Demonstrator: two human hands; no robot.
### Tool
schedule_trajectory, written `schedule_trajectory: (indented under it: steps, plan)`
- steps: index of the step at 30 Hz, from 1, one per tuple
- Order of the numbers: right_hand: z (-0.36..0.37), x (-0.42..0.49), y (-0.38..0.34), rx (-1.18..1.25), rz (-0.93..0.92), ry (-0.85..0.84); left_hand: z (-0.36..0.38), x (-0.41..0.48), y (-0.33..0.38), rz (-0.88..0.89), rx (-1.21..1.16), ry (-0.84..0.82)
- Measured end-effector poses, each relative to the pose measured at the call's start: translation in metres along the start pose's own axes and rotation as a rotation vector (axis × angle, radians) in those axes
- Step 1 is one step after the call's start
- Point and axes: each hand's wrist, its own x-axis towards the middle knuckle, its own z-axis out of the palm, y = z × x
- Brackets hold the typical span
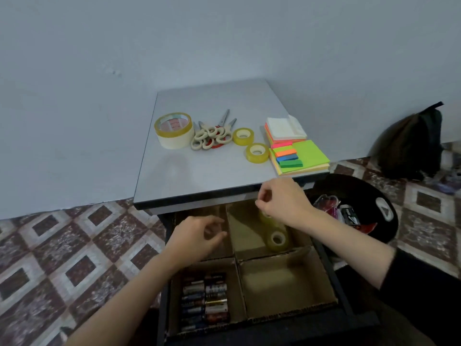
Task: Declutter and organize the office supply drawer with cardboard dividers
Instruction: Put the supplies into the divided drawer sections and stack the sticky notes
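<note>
"Where's the drawer [274, 329]?"
"Open below the counter [199, 176], cardboard dividers [272, 255] quartering it."
"Hands?"
"Left grip [197, 236] loose and empty over its far-left bay. Right grip [282, 201] curled over far-right; contents unclear."
"Inside?"
"Batteries [204, 300] near-left, long axes crosswise. Tape rolls [275, 239] far-right."

Soft, even indoor light fills the scene, leaving a faint sheen and a pale, diffuse shadow on the grey tabletop [212, 171]. The open drawer [274, 332] below is dimmer, its far compartments shaded under the tabletop's edge. The wide-angle lens bends the tiled floor [74, 245] towards the frame edges, and the left hand [197, 236] and right hand [282, 198] look slightly blurred.
</note>
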Motion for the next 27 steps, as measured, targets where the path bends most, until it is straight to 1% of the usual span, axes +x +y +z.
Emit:
schedule_trajectory:
  steps: [3,5,8,12,15,18,20,23,27]
  plan:
    - [-0.026,0.026,-0.014,-0.051,-0.056,0.052,-0.026,0.007,0.007,0.015,0.011,0.049]
    - [-0.038,0.048,-0.021,-0.102,-0.053,0.044,-0.041,0.015,0.012,0.033,0.019,0.077]
    - [-0.047,0.076,-0.03,-0.224,-0.041,-0.041,-0.058,0.029,0.017,0.063,0.042,0.109]
    - [-0.047,0.094,-0.033,-0.42,-0.015,-0.159,-0.076,0.054,0.022,0.13,0.09,0.212]
    - [-0.045,0.099,-0.034,-0.45,-0.016,-0.127,-0.088,0.077,0.026,0.135,0.108,0.26]
    - [-0.046,0.094,-0.033,-0.399,-0.064,-0.06,-0.099,0.103,0.029,0.131,0.184,0.287]
    - [-0.047,0.083,-0.031,-0.358,-0.105,-0.024,-0.101,0.123,0.03,0.114,0.238,0.276]
    - [-0.053,0.063,-0.025,-0.334,-0.16,0.002,-0.095,0.152,0.03,0.128,0.383,0.202]
    - [-0.062,0.043,-0.016,-0.271,-0.15,0.014,-0.083,0.179,0.033,0.153,0.587,0.108]
